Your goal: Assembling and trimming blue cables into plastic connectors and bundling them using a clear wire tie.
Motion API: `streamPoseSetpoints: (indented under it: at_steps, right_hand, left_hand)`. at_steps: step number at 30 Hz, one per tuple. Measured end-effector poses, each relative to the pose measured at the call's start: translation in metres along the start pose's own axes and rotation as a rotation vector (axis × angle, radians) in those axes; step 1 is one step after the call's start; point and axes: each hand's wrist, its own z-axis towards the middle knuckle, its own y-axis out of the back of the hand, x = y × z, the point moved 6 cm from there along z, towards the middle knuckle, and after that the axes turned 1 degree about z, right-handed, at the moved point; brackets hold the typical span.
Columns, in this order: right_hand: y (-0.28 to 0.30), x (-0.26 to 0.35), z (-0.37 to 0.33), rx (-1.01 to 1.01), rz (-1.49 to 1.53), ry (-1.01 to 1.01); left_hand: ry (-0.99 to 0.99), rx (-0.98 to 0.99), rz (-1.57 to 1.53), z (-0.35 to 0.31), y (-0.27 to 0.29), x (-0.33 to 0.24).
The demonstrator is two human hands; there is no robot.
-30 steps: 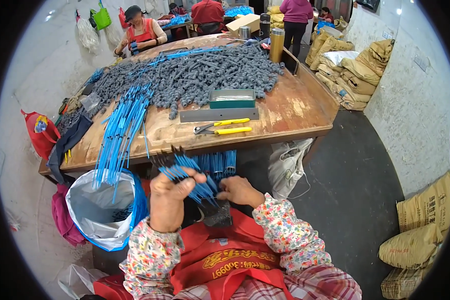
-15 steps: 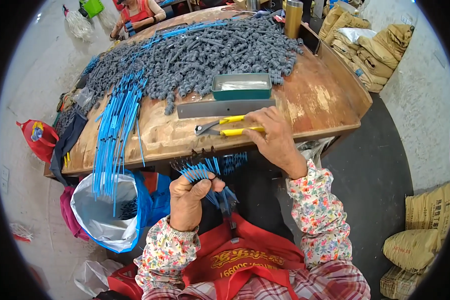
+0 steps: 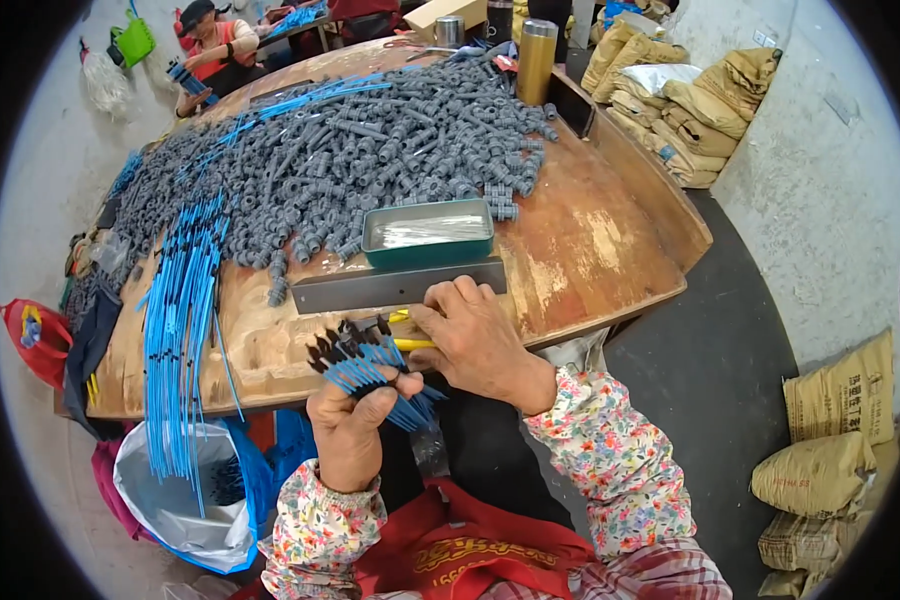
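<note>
My left hand (image 3: 348, 440) is closed around a bunch of thin blue plastic sticks (image 3: 358, 375) with black tips fanned upward. Its thumb presses across them. My right hand (image 3: 478, 345) grips yellow-handled cutting pliers (image 3: 415, 344) just right of the bunch. The pliers' dark jaws are mostly hidden behind the black tips, so I cannot tell whether they touch them. Beyond both hands, a flat grey metal bar (image 3: 390, 290) lies along the table. Behind the bar stands a green tin (image 3: 430, 252) holding thin whitish rods.
Grey pipe-like fittings (image 3: 370, 150) are heaped over the wooden table (image 3: 580, 280). Long blue strips (image 3: 175, 350) overhang its front edge above a blue-and-white bag (image 3: 260, 500). A gold flask (image 3: 536, 65) stands at the back. Another person (image 3: 220, 50) sits at the far left; sacks (image 3: 690, 110) are stacked right.
My right hand has brought the pliers down and left to the bunch. My left hand has moved slightly left and down, still holding the sticks. The view has shifted.
</note>
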Motion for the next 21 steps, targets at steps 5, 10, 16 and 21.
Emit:
streamPoseSetpoints:
  at_steps: [5,10,16,21]
  right_hand:
    - [0.007,0.0,-0.001,0.053,0.025,-0.013]
    - [0.016,-0.001,0.005,0.082,0.053,0.056]
    - [0.016,-0.028,0.07,-0.033,-0.019,-0.066]
    - [-0.014,-0.083,0.117,0.074,-0.224,-0.253]
  left_hand:
    - [-0.036,0.048,0.181,-0.023,0.022,-0.019]
    - [0.003,0.145,0.35,-0.055,0.042,-0.03]
    - [0.019,0.242,0.328,-0.058,0.044,-0.042]
    - [0.111,0.178,0.199,-0.041,0.053,-0.029]
